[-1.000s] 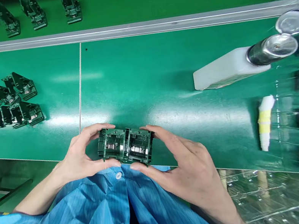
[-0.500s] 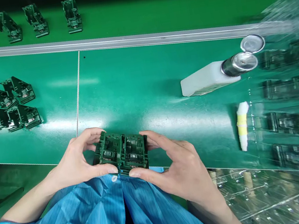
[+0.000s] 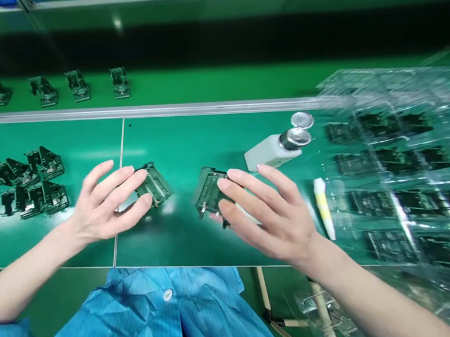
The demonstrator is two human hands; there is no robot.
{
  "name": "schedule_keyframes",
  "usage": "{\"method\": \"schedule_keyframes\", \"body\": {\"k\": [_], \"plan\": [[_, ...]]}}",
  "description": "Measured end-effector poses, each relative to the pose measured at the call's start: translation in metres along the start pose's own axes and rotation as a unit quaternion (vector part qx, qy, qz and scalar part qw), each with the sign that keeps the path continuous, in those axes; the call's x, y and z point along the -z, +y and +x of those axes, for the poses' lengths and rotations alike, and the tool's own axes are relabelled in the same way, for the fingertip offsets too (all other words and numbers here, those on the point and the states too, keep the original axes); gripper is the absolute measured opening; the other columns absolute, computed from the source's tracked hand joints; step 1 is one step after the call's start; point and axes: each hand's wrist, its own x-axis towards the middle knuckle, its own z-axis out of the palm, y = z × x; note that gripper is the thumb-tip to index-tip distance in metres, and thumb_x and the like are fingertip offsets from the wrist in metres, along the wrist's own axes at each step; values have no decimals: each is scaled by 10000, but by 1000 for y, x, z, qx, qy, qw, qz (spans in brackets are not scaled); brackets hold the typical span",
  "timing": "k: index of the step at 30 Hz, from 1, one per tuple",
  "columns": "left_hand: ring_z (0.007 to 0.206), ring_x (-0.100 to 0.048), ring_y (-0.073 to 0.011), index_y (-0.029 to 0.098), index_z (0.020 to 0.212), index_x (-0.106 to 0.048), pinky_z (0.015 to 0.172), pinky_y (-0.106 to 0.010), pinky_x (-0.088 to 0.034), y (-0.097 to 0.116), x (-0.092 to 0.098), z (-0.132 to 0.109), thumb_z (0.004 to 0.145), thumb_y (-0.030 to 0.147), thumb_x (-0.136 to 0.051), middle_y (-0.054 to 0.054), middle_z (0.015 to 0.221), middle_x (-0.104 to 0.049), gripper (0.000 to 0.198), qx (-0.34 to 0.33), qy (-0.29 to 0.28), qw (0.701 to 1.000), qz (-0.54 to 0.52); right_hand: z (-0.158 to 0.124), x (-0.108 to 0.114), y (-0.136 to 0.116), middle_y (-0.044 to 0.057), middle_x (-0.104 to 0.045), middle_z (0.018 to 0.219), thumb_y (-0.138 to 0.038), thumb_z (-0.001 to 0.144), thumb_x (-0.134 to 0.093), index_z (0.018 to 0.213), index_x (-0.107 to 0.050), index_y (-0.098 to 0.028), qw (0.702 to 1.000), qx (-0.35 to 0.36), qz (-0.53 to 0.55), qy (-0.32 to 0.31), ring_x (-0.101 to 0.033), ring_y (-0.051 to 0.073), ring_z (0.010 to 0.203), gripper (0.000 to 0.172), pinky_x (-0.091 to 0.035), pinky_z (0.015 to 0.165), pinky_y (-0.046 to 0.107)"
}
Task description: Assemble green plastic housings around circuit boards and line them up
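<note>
My left hand (image 3: 111,203) has its thumb and fingertips on the left edge of a dark plastic housing (image 3: 157,185), which is tilted over the green table. My right hand (image 3: 267,210) grips a second dark plastic housing (image 3: 210,189) by its right side. That one is raised and turned, with small prongs at its lower edge. A gap separates the two housings. Part of each is covered by my fingers. To the left, several similar housings (image 3: 53,196) lie clustered on the table.
A white bottle (image 3: 268,152) with a silver cap lies beyond my right hand. Near it is a white stick with yellow tape (image 3: 323,206). Clear plastic trays (image 3: 403,218) holding dark parts cover the right side. Behind the metal rail (image 3: 197,109), more housings (image 3: 120,82) stand in a row.
The two housings, side by side in my hands before, are now apart and farther out over the table. My hands have spread and moved away from my body. The view has tilted upward.
</note>
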Motion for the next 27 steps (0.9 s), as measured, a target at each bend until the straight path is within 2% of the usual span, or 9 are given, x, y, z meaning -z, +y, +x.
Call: {"method": "schedule_keyframes", "body": {"k": [4,7,14,17,19,20,22,23,27], "plan": [[753,-712,-126,376,955,-657,772,-304,-578,-29,9,13,802,245,-731,96,853,-761,215,-78,-86,993,-30,11,17,23,-32,-770,952,-282,860,-710,925,-637,-296,985,152,-80,29,-710,177,1031,98,-545,915,360],[685,-688,-93,447,994,-663,784,-241,-566,-42,14,23,787,267,-750,145,808,-741,287,-96,-154,975,-131,19,27,32,-67,-766,979,-308,864,-699,905,-657,-310,975,204,-89,23,-700,127,1018,59,-542,878,291],[679,-678,-111,361,903,-669,846,-289,-591,-49,13,28,737,367,-779,100,816,-753,199,32,-227,939,-257,26,31,38,-109,-752,960,-282,867,-705,880,-650,-331,967,237,-90,23,-696,77,979,75,-543,846,223],[826,-711,-173,326,757,-636,988,-444,-547,-37,6,25,644,428,-842,67,792,-740,256,121,-131,951,-253,11,19,39,-65,-740,953,-281,810,-762,905,-614,-315,992,119,-27,23,-712,154,976,179,-569,846,333],[965,-707,-231,289,690,-601,1097,-549,-444,-22,-1,25,543,435,-901,32,836,-741,364,204,-24,948,-243,-2,4,33,6,-731,963,-331,705,-843,953,-608,-282,993,-77,72,54,-713,228,959,345,-571,850,427],[1007,-699,-253,273,690,-593,1134,-571,-394,-12,-5,25,480,421,-933,15,861,-742,426,252,33,934,-251,-7,-6,28,30,-724,962,-343,620,-891,961,-611,-262,963,-202,149,98,-707,247,940,448,-567,845,445],[1004,-693,-257,252,769,-612,1149,-549,-381,9,-13,27,388,384,-973,-6,884,-735,541,368,134,864,-316,-13,-26,12,25,-705,912,-363,483,-940,931,-613,-240,817,-429,321,212,-687,231,853,568,-561,803,425],[963,-697,-247,242,824,-623,1115,-526,-426,20,-17,28,387,398,-974,-10,877,-728,581,433,175,801,-374,-13,-36,3,9,-692,873,-393,478,-932,902,-608,-237,726,-504,393,255,-672,212,806,556,-558,775,409],[881,-704,-248,183,958,-646,877,-451,-586,54,-26,35,648,554,-833,-72,929,-720,518,637,240,399,-614,2,-63,-32,5,-680,836,-609,742,-681,856,-595,-235,472,-619,551,300,-648,185,739,401,-559,694,397]]}}
